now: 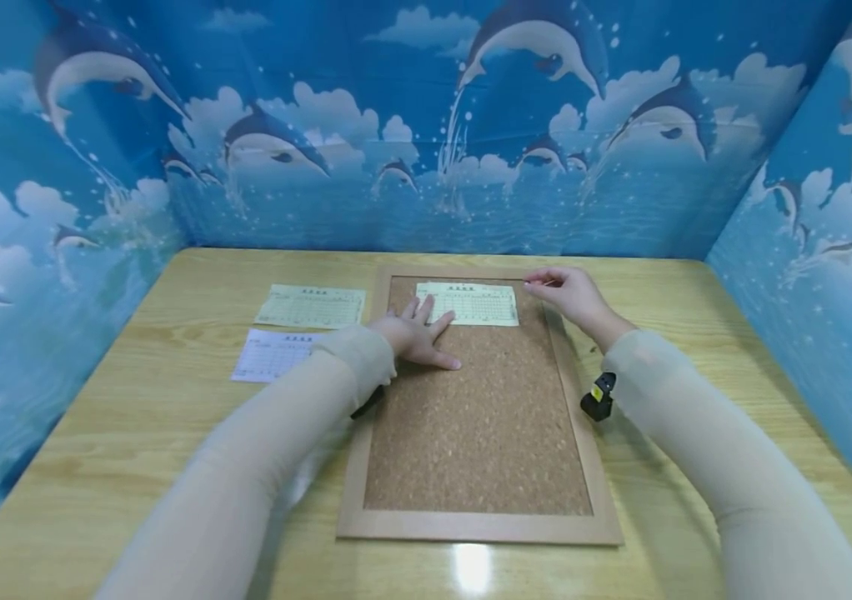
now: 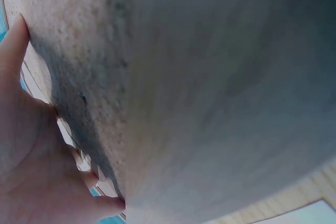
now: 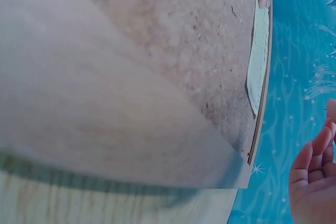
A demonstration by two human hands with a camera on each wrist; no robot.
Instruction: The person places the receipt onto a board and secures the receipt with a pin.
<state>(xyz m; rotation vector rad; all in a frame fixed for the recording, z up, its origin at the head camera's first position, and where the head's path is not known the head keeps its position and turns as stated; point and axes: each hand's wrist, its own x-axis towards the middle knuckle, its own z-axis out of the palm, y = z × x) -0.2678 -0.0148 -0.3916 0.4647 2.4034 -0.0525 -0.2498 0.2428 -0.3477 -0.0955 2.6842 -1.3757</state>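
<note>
We look down on the framed cork board [image 1: 478,433], lying flat on the wooden table [image 1: 126,417], and both hands are at its far end! The left hand [image 1: 414,337] is spread wide, fingers splayed, fingertips over the lower left part of a pale green printed slip [image 1: 482,302], thumb out on bare cork. That slip lies across the top of the cork, near the far edge of the frame [image 1: 478,527].

Over to the right hand [image 1: 564,296], and we see finger and thumb pinched together at the board's far right corner, just beside the slip's right end. They grip a small pin-like thing [image 3: 325,109]; we catch only a thin dark tip in the right wrist view, too little to name it surely. From there, we see these fingers raised, apart from the slip.

Left of the board, we spot a second green slip [image 1: 311,306] and, nearer, a whitish slip [image 1: 270,355], partly covered by the left sleeve [image 1: 246,467]. Behind everything, we have a blue dolphin backdrop [image 1: 366,208].
</note>
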